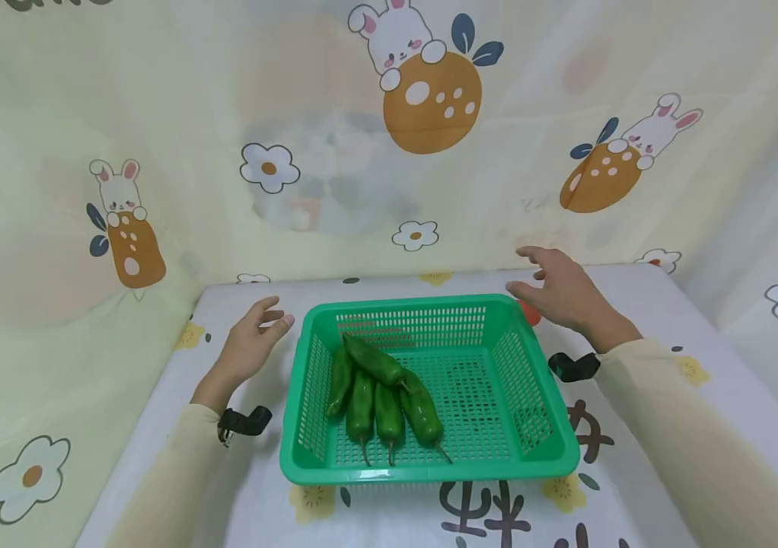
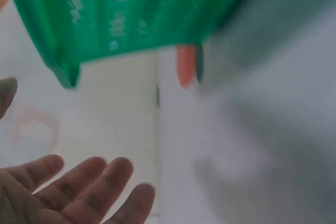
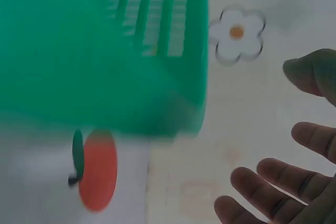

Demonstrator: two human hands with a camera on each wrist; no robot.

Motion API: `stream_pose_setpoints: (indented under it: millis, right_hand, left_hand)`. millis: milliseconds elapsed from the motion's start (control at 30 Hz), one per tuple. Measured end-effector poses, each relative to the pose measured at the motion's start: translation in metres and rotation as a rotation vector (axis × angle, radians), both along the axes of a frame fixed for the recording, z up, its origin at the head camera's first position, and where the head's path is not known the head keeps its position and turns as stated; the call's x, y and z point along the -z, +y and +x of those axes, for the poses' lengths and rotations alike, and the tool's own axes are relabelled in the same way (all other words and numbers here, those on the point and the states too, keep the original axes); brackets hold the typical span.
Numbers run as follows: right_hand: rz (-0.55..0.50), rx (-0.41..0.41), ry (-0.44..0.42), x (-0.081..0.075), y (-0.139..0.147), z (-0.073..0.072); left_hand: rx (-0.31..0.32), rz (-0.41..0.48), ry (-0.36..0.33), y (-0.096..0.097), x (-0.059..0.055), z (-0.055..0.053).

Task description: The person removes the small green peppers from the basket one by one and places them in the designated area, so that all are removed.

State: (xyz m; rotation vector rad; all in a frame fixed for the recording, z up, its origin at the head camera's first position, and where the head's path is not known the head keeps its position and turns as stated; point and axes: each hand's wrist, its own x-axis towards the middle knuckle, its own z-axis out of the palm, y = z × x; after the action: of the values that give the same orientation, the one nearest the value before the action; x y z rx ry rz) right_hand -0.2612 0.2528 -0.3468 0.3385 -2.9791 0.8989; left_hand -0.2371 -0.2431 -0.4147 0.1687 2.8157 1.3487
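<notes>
A green plastic basket [image 1: 430,475] with slotted sides sits on the table in the head view. Several long green peppers [image 1: 361,407] lie in its left half, one across the others, most stems towards the near side. Off the basket's left side is my left hand [image 1: 252,344], fingers loosely bent and holding nothing. My right hand [image 1: 559,289], by the far right corner, is likewise bare, thumb and fingers apart. Each wrist view shows a spread hand below or beside the basket wall [image 3: 63,77], with a gap between. The left wrist view also shows the green basket [image 2: 131,30].
A pale printed cloth [image 1: 259,487] with flowers and dark lettering covers the table. Behind stands a cream sheet [image 1: 334,251] with rabbit pictures. A red printed shape [image 1: 530,313] shows by the basket's far right corner. Black wrist cameras [image 1: 245,421] sit on both forearms.
</notes>
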Motion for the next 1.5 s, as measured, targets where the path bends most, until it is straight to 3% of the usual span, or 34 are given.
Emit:
stream_pose_setpoints:
  millis: [133, 267, 467, 700, 1067, 1267, 1500]
  right_hand:
    - [-0.078, -0.084, -0.003, -0.005, -0.026, 0.01]
    - [-0.129, -0.155, -0.066, -0.003, -0.049, 0.016]
    - [-0.2, -0.218, -0.179, 0.009, -0.081, 0.016]
    - [-0.261, -0.261, -0.311, 0.022, -0.115, 0.014]
    - [-0.19, -0.366, -0.341, 0.034, -0.159, 0.017]
    - [-0.102, -0.35, -0.331, 0.039, -0.172, 0.018]
    - [-0.094, -0.341, -0.365, 0.045, -0.179, 0.019]
  left_hand:
    - [0.033, 0.095, -0.035, 0.01, -0.007, 0.009]
    - [0.073, 0.159, -0.08, 0.019, -0.01, 0.018]
    - [0.087, 0.154, -0.113, 0.025, -0.004, 0.026]
    - [0.11, 0.218, -0.12, 0.03, 0.002, 0.031]
    - [0.117, 0.267, -0.12, 0.033, 0.008, 0.034]
    - [0.112, 0.322, -0.139, 0.034, 0.013, 0.036]
    - [0.092, 0.357, -0.154, 0.036, 0.012, 0.038]
